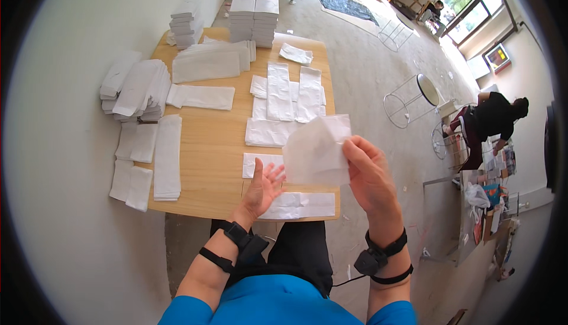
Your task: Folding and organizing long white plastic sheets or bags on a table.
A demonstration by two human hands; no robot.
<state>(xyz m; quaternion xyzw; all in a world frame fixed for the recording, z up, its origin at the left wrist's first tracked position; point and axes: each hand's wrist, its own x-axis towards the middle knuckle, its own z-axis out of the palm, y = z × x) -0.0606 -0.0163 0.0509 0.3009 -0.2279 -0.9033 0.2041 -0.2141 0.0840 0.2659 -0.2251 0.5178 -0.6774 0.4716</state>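
My right hand [373, 174] pinches the right edge of a thin, white, see-through square sheet [313, 156], held up above the table's right side. With its fingers spread and palm turned up, my left hand [261, 190] holds nothing and is just left of the sheet. Beneath my hands lie a folded white paper strip [305, 205] at the near edge and another white piece [255, 162], partly covered by the sheet. Farther up are a flat white stack [263, 133] and several overlapping white paper strips [278, 91].
The wooden table [207, 141] also bears tall white stacks [254, 17] at the back and piles of white strips [142, 91] along the left wall. Right of it are a round stool [427, 88] and a person [497, 115] beside a cluttered side table [467, 207].
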